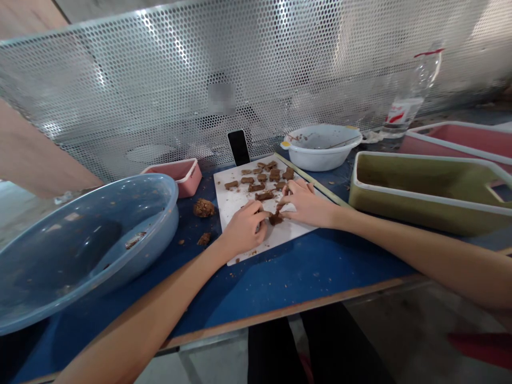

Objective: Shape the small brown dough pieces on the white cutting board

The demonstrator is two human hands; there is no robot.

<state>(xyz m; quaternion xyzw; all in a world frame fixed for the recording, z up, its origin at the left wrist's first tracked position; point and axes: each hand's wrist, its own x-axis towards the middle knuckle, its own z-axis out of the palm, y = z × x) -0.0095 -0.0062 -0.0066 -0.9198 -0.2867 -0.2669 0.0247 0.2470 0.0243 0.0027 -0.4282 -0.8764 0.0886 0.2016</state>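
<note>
My left hand rests low on a white board, its fingers curled and the thumb and forefinger pressed to a small brown dough piece. From the other side, my right hand pinches the same piece with its fingertips. Part of the piece is hidden by the fingers. Farther up the board lie several shaped brown dough pieces, some like little bones. A round lump of brown dough and a smaller chunk sit on the blue table left of the board.
A large blue basin stands at the left, a pink container behind it. A phone leans upright behind the board. A yellowish stick crosses the board's right edge. White basin, green bin and plastic bottle stand right.
</note>
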